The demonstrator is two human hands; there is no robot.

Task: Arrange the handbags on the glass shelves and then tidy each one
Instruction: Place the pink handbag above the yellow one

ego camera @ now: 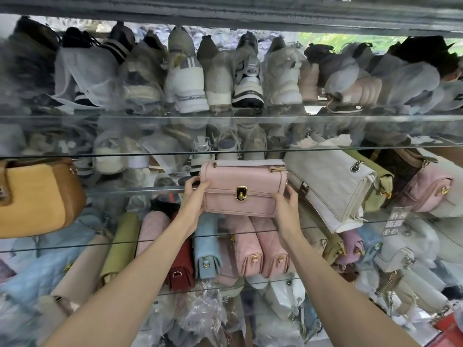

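A pale pink handbag [243,187] with a gold and black clasp stands upright on the middle glass shelf [130,189], its front toward me. My left hand [194,196] grips its left end, thumb on the front. At the bag's lower right corner my right hand [286,206] holds the other end with curled fingers. A white quilted bag [333,186] with a chain strap leans right beside it. To the far left on the same shelf sits a tan and yellow bag [37,196].
The upper glass shelf [225,118] carries a row of wrapped sneakers [185,78]. Below, a lower shelf [75,245] holds several packed bags: olive, pink, red, light blue. More pink and olive bags [426,189] crowd the right. Plastic-wrapped bags fill the bottom.
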